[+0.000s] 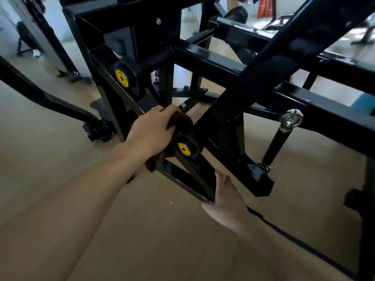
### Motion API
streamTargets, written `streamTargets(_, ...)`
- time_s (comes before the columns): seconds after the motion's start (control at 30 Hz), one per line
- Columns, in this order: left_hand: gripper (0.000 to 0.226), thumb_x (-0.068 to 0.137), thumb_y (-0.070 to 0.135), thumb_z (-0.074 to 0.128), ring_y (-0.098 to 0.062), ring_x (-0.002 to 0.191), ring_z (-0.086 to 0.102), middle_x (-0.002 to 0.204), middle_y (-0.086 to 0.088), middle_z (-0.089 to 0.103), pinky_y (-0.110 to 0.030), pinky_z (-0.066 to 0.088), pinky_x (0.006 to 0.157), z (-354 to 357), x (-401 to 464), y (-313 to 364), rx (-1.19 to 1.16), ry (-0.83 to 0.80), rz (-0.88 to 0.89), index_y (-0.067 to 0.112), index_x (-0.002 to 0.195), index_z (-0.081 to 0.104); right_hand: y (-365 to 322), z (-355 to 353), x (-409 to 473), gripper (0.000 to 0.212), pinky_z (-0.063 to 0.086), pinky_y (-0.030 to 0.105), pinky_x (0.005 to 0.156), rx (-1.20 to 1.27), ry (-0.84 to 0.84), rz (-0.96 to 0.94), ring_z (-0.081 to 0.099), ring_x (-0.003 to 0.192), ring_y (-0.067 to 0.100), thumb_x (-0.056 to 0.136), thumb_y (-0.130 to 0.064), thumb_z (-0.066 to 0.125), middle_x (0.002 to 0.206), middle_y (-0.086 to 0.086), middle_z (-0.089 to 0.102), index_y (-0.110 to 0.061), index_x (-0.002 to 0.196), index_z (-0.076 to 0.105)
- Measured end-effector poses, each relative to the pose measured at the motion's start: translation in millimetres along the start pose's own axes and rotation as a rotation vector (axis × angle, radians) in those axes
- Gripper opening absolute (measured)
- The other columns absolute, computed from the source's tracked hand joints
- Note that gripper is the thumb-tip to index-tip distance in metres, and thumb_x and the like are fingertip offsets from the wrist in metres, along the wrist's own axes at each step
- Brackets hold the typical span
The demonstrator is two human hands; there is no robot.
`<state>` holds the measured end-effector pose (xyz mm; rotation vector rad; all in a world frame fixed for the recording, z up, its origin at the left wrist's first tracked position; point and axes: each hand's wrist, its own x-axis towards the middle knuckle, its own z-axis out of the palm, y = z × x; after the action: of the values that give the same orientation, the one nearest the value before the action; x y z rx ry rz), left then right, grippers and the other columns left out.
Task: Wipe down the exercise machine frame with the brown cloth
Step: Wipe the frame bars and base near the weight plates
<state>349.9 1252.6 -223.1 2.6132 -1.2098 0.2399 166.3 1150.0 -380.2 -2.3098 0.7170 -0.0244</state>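
- The left hand [151, 131] reaches in over the floor [60, 159] and bunches the brown cloth [178, 126] against the black exercise machine frame [233, 110]; its grip is closed round the cloth, fingers curled over the top of it.
- A thin ring [155, 108] shows on one finger of that hand.
- The cloth sits where several black bars cross low on the frame, touching a black knob with a yellow cap [184, 149] just below and to the right of the hand; a fold of cloth hangs down under the wrist.
- A second yellow-capped knob [121, 78] sits higher up and to the left, at the end of a ribbed black rod [155, 59].
- The right hand [225, 201] rests against the lower end of a slanted bar [188, 179]; its fingers lie fairly straight along the metal and the thumb touches the bar's end, so its grip is loose and holds nothing.
- To the right, a shiny metal eye joint [291, 118] tops a short black strut [274, 145].
- The floor is tan, and a dark strap [294, 238] runs along it beneath the right forearm.
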Motion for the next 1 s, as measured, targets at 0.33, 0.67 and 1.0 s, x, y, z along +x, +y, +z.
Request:
streamTargets(0.33,0.031,0.102,0.024,0.054,-0.026,0.111,0.058,0.121,0.0,0.056,-0.049,0.051,0.095,-14,9,10,-0.062,-0.173,-0.004,0.035,0.131,0.051,-57,-110,13,0.076,0.053,0.028,0.074,0.335,-0.188,0.077,0.065,0.085,0.007,0.089,-0.026,0.068,0.102,-0.005,0.064,-0.025,0.156,0.033)
streamTargets(0.67,0.046,0.098,0.032,0.064,-0.026,0.117,0.054,0.135,-0.012,0.053,-0.035,0.047,0.097,-11,28,6,0.478,-0.082,0.265,0.023,0.139,0.046,-129,-122,14,0.091,0.048,0.04,0.107,0.226,-0.118,-0.183,0.048,0.133,0.021,0.085,-0.014,0.072,0.149,-0.001,0.044,-0.03,0.159,0.021)
streamTargets(1.0,0.069,0.072,0.035,0.09,-0.034,0.122,0.053,0.134,-0.023,0.052,-0.041,0.051,0.1,-51,39,-26,0.713,-0.034,0.366,0.011,0.127,0.057,-142,-97,13,0.077,0.051,0.035,0.096,-0.183,-0.005,-0.164,0.043,0.125,0.024,0.084,-0.024,0.074,0.148,0.001,0.038,-0.019,0.151,0.037)
